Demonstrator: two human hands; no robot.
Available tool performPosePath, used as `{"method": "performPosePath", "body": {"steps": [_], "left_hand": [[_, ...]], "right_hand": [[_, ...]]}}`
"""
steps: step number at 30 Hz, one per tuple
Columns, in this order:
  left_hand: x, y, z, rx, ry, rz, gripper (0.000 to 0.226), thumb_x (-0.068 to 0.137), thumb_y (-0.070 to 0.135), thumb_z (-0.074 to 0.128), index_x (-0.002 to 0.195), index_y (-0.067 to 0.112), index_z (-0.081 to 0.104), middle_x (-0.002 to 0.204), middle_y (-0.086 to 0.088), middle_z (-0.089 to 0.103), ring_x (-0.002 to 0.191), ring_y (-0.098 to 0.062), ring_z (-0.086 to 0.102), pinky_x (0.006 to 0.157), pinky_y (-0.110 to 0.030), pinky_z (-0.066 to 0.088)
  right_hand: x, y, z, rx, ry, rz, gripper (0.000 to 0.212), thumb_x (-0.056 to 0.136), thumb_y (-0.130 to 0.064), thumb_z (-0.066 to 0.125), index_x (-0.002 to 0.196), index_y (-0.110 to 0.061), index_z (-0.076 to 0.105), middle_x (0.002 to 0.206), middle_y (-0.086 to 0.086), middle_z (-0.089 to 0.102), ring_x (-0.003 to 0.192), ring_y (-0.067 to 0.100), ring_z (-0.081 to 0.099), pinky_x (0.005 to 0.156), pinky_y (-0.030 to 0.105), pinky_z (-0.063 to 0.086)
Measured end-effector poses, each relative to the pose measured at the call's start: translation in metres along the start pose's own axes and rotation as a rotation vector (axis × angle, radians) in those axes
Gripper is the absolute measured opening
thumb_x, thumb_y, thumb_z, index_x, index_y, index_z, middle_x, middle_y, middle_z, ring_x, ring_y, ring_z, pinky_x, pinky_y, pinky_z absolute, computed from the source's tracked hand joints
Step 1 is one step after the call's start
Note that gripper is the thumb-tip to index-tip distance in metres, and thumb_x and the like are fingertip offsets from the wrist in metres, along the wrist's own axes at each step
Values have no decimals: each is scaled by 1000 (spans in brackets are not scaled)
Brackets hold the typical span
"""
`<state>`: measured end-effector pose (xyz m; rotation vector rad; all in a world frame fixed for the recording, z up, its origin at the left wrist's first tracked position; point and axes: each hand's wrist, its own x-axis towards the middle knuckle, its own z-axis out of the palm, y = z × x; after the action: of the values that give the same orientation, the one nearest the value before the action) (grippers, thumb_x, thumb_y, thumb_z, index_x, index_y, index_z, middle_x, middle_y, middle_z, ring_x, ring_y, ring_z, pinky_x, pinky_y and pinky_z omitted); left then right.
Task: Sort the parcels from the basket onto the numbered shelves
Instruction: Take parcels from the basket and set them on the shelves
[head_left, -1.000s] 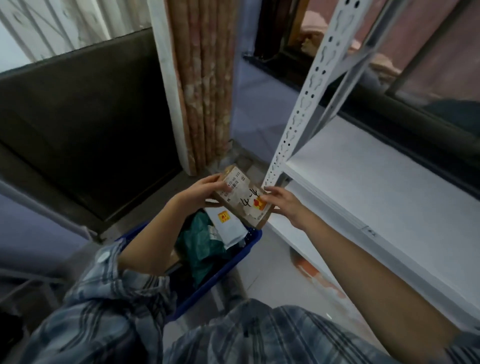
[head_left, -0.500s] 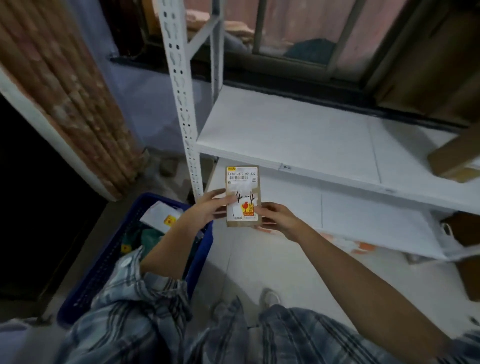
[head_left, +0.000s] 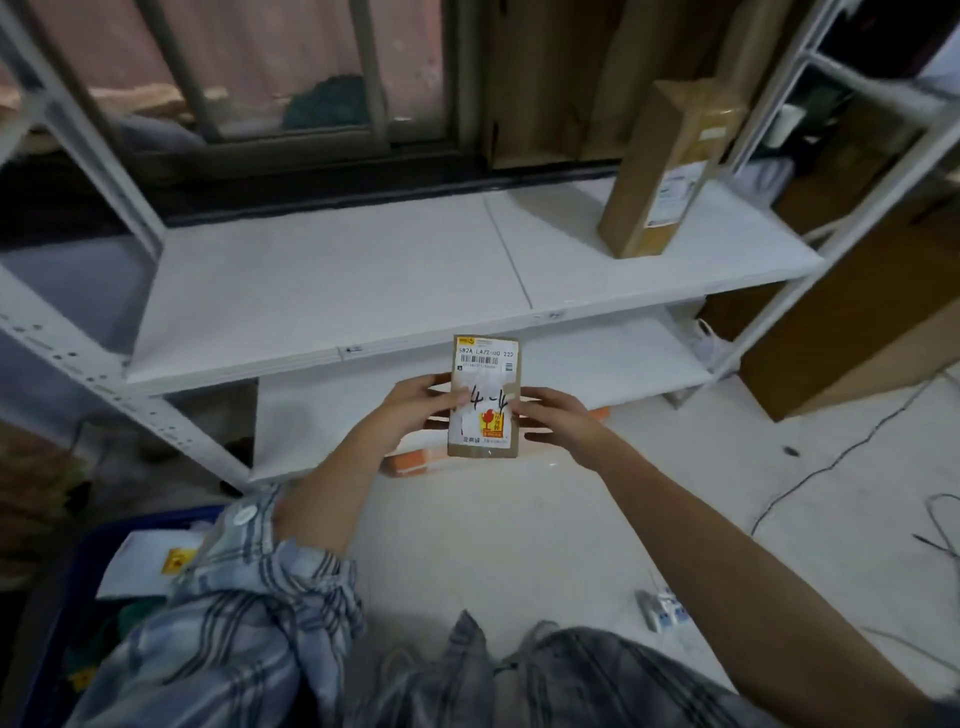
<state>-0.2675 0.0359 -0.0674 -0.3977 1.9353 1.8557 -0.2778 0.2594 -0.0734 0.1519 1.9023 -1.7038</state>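
Since the earlier frames, the view has swung right, away from the basket (head_left: 62, 577), and now faces the white shelf unit squarely; the small parcel (head_left: 484, 397) has come with it and is now held upright in front of the shelves.

The left hand (head_left: 415, 410) is closed on the parcel's left edge, thumb laid over the front label. The right hand (head_left: 553, 418) is closed on the right edge, fingers (head_left: 540, 434) reaching behind. Both hands clamp the same parcel, which hangs in the air, touching no shelf.

The parcel is a flat brown box. Its white label carries a barcode at the top, handwritten marks that read as "4-4" in the middle, and a yellow and red sticker below.

Behind the parcel's top edge runs the front lip of the upper shelf (head_left: 322, 280). A tall brown carton (head_left: 662, 171) stands on the right end of that shelf, tilted slightly. The lower shelf (head_left: 597, 358) lies behind the hands. An orange item (head_left: 410, 460) lies on the floor just below the lower shelf's front edge.

The blue basket sits at lower left, partly covered by the plaid sleeve (head_left: 244, 597). A white envelope (head_left: 140, 566) with a yellow sticker lies inside it. A dark cable (head_left: 831, 467) runs across the floor at right.
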Motion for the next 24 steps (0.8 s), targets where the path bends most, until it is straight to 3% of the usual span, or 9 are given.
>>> {"method": "performPosePath", "body": {"steps": [3, 11, 15, 21, 24], "left_hand": [[32, 23, 55, 47, -94, 10, 49, 77, 18, 76, 123, 14, 58, 105, -3, 71, 93, -17, 70, 74, -28, 57], [98, 62, 175, 92, -162, 51, 52, 77, 19, 76, 124, 12, 56, 110, -11, 69, 95, -24, 69, 87, -40, 55], [121, 69, 209, 65, -181, 25, 56, 77, 23, 76, 127, 7, 55, 112, -14, 68, 96, -26, 69, 84, -39, 56], [167, 92, 237, 109, -277, 45, 54, 78, 11, 75, 127, 11, 54, 116, -11, 67, 100, -24, 67, 83, -35, 57], [203, 106, 249, 126, -318, 38, 57, 78, 7, 74, 130, 10, 52, 115, -10, 68, 102, -24, 67, 83, -33, 57]], "right_hand": [[-8, 8, -61, 40, 63, -10, 43, 84, -29, 69, 123, -14, 59, 114, 6, 69, 104, 20, 65, 88, 31, 52], [-17, 9, -181, 81, 230, -24, 48, 84, -34, 68, 125, -11, 57, 112, 7, 69, 103, 21, 66, 93, 37, 52], [-11, 7, -213, 128, 301, -13, 45, 85, -33, 68, 121, -9, 59, 110, 8, 69, 101, 22, 66, 90, 36, 54], [16, -8, -255, 190, 363, 13, 35, 90, -25, 61, 120, -5, 56, 105, 6, 66, 87, 14, 65, 65, 22, 54], [37, -14, -281, 166, 367, 21, 41, 89, -28, 63, 122, -5, 55, 107, 5, 67, 92, 14, 65, 71, 25, 55]]}}
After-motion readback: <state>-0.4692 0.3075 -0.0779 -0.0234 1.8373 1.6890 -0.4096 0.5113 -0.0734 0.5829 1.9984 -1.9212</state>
